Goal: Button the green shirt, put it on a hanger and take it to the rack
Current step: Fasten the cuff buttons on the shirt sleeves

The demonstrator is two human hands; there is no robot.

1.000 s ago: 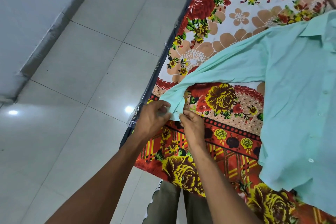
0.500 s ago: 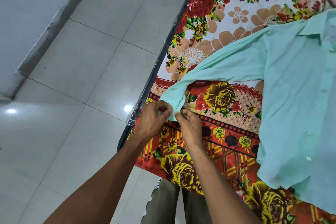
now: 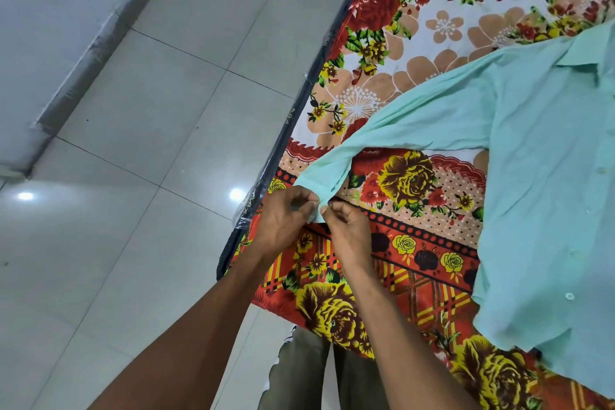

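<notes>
- Head view: the green shirt [image 3: 545, 183] lies spread on the bed [image 3: 416, 53], sleeve stretched toward the edge.
- Left hand [image 3: 283, 220] and right hand [image 3: 349, 230] both pinch the cuff [image 3: 316, 190].
- The cloth looks light, limp and wrinkle-prone; best held by cuff edges or collar.

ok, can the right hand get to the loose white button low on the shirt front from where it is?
Probably yes. The right hand pinches the cuff; the button lies exposed on the green shirt, nothing between.

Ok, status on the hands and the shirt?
Left hand and right hand pinch the cuff. Shirt flat on the bedsheet. Nothing in the way.
</notes>
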